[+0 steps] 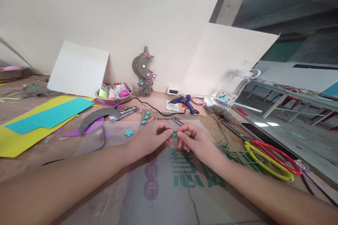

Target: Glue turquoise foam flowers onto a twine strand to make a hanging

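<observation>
Between the fingertips of both hands is a small grey and teal piece [174, 134], too small to name surely. My left hand [155, 136] pinches it from the left, my right hand [191, 137] from the right. Both are held above a printed cardboard sheet [224, 204] partly covered by a clear plastic sheet [116, 137]. A turquoise flower [129, 132] lies left of my left hand. Beyond it, several teal hearts [144, 121] sit in a column. Just past my fingers lies a pointed metal tool [177, 121], partly hidden.
A blue glue gun [185, 103] stands behind my hands, its black cord running left. Red-and-yellow scissors [271, 158] and grey yarn [221, 113] lie right. Left are a bowl of coloured clay [114, 93] and foam sheets [50, 114]. A grey moon ornament [144, 66] stands against the wall.
</observation>
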